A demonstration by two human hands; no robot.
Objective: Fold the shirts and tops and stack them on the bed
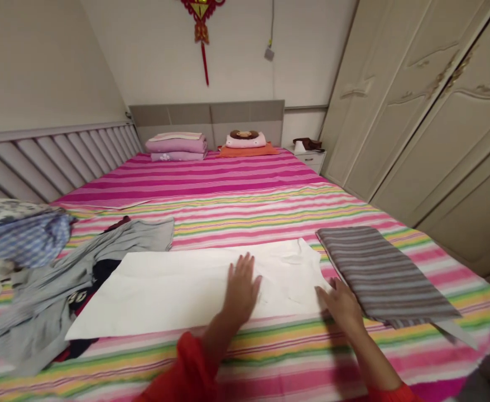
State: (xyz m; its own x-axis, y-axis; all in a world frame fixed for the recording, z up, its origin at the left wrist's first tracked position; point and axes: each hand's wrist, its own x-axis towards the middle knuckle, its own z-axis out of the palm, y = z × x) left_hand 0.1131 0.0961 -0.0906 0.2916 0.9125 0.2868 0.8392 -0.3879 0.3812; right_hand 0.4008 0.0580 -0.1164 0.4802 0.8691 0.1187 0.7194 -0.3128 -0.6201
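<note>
A long white garment (pixel 165 290) lies spread out lengthwise across the striped bed sheet. On its middle-right part my left hand (pixel 240 285) rests flat, fingers stretched out. My right hand (pixel 342 301) is at the garment's right end, thumb and fingers closed on its edge; small wrinkles show between the two hands. The garment's left end overlaps a grey piece of clothing (pixel 56 296) and a dark one (pixel 102 271). Just right of my right hand lies a folded grey-brown striped garment (pixel 383 273).
Blue checked clothing (pixel 31 234) and patterned clothing (pixel 2 212) are heaped at the left by the bed rail (pixel 52 159). Folded bedding (pixel 178 145) and a pillow (pixel 245 139) sit by the headboard (pixel 245 114). A wardrobe (pixel 416 111) stands along the right.
</note>
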